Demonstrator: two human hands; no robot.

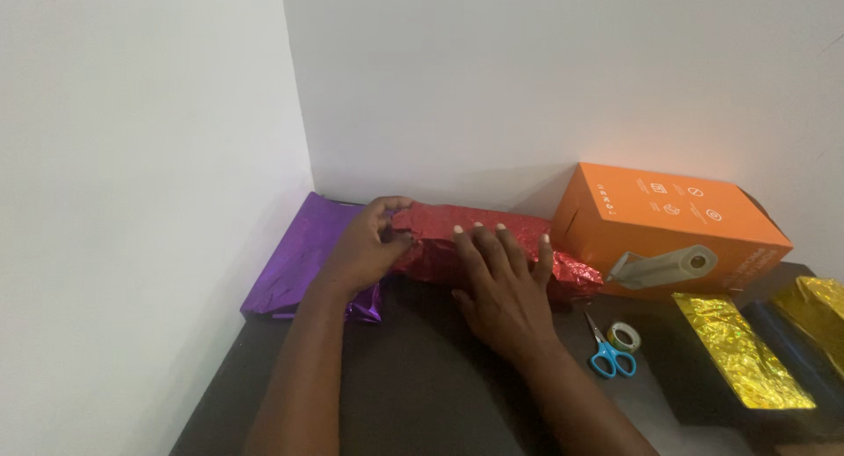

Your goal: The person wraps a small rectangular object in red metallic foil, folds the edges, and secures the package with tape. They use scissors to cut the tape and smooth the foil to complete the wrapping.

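You have the long, box-shaped parcel in crinkled red metallic foil (492, 245) lying on the dark matte bench (413, 386), pushed up near the white wall. As far as the picture shows, the wrapping looks well along: red foil covers the whole top and front of the parcel, and no bare box shows through. What seems left is the end nearest the corner, where the foil is bunched and not yet flat. I see no tape on any seam, though the foil's glitter could hide it.

Your left hand (365, 245) pinches that bunched end of the red parcel, fingers curled closed on the foil. Your right hand (503, 284) lies open and flat, fingers spread, pressing on the front of the parcel near its middle.

Just beyond the pinched end of the red parcel, in the corner, lies a flat sheet of shiny purple foil (303, 254), creased and partly under your left wrist. At the parcel's other end, touching or just beside it, stands a smooth orange cardboard box (668, 223) with sharp edges and a printed picture on its side. In front of that end, a pair of scissors with blue plastic handles (607, 350) lies on the bench, with a small roll of clear tape (624, 336) just beside it. Farther out past the scissors sit two blocks covered in gold holographic foil (738, 346), their faces catching light in small squares.
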